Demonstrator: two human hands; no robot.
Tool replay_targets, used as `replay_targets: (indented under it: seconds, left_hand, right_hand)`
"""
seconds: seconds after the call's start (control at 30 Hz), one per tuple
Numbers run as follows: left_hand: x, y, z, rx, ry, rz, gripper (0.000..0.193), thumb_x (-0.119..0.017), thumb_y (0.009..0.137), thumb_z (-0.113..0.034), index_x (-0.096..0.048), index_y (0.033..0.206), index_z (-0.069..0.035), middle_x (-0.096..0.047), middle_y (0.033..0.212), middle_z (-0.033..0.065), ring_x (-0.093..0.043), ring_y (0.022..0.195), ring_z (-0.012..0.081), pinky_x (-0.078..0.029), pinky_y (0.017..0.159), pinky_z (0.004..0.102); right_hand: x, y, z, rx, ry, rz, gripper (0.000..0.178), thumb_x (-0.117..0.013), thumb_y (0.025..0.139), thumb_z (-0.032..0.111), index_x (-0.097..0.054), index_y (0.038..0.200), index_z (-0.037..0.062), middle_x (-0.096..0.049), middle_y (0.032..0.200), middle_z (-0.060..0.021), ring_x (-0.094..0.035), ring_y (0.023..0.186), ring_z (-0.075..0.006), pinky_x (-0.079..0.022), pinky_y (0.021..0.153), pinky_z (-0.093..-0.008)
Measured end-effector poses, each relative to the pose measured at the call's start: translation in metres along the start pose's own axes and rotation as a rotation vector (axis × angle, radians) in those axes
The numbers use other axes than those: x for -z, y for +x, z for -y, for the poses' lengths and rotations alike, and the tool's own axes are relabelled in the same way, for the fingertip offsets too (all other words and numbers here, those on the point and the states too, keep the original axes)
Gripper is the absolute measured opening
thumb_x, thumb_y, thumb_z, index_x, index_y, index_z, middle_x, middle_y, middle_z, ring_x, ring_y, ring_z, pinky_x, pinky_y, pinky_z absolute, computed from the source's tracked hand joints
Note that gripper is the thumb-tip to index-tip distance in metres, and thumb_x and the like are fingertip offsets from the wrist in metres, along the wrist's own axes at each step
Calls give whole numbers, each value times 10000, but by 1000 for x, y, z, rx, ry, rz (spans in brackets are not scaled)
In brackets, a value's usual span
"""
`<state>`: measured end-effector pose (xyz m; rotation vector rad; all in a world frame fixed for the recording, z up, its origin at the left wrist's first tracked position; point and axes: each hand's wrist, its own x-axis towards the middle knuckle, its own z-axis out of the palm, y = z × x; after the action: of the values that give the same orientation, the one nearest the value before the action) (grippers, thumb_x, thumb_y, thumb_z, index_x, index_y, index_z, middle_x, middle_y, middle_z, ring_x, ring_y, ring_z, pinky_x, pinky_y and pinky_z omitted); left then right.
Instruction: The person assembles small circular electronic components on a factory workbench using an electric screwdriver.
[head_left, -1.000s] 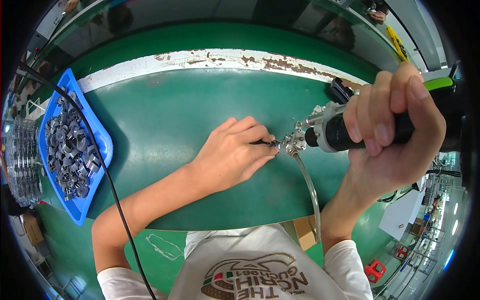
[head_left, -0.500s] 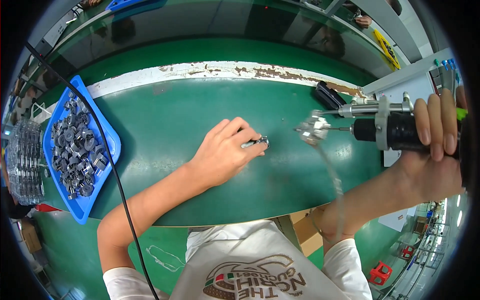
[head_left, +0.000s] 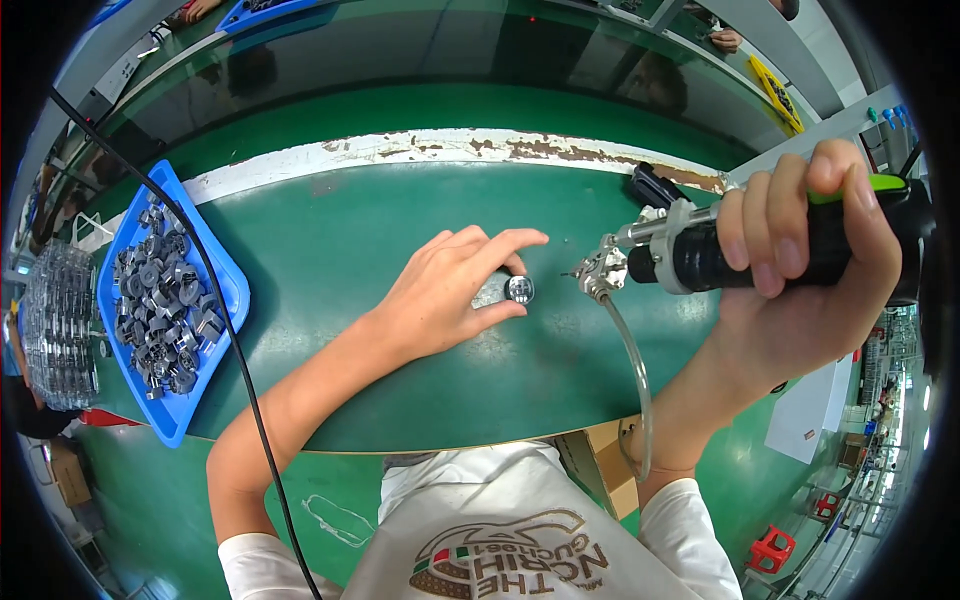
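Blk driver (head_left: 692, 260), l'ward-pointing, nr shiny rnd part (head_left: 519, 290)

driver body (head_left: 700, 255): matt plastic | driver head (head_left: 603, 268): shiny metal | tray (head_left: 236, 285): smooth plastic | tabletop (head_left: 340, 240): smooth, glossy

Our left elbow (head_left: 234, 475) bends at about 8 o'clock, and the left forearm (head_left: 320, 378) runs from it toward 2. Our left hand (head_left: 440, 288) stays back-side up, its index finger (head_left: 508, 244) straightened toward 2 o'clock, well parted from the thumb (head_left: 495, 316), which points nearly to 3. Our right forearm (head_left: 697, 402) rises from 5 o'clock; the right hand (head_left: 808, 315), between 2 and 3, grips with curled fingers (head_left: 760, 222), its thumb turned toward 12.
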<state>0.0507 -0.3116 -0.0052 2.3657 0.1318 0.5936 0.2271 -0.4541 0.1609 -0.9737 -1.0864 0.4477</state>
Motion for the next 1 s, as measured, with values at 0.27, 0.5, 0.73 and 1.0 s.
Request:
replay_targets:
  seconds: [0.27,0.5,0.73,1.0]
  left_hand:
    - [9,-1,12,-119,-43,-54,370,-911,693,-221,-748,999,-91,-751,1036,11,-654,879,243,-548,783,362]
    - [-5,-6,6,-191,90,-77,135,-868,745,-178,-800,831,-100,-743,990,-1,-657,823,188,-553,712,332]
    - [-14,-9,0,-158,105,-109,144,-859,755,-167,-773,816,-69,-698,929,9,-642,791,206,-546,687,346]
    - [-13,-9,1,-166,95,-112,155,-859,755,-165,-762,807,-55,-697,928,11,-641,789,205,-547,682,343]
  right_hand:
    - [-27,-8,-12,41,-57,-227,246,-387,1034,264,-503,962,60,-435,605,10,-343,465,-84,-358,514,-265]
    - [-33,-11,-13,-2,-165,-166,237,-375,1029,259,-499,950,73,-435,596,15,-343,454,-84,-363,511,-265]
    - [-39,-8,-11,-58,-133,80,241,-370,1029,264,-488,930,79,-425,586,23,-336,444,-81,-361,506,-264]
    - [-28,-9,-17,-97,44,70,210,-381,1025,242,-455,929,70,-439,589,4,-359,449,-84,-372,507,-269]
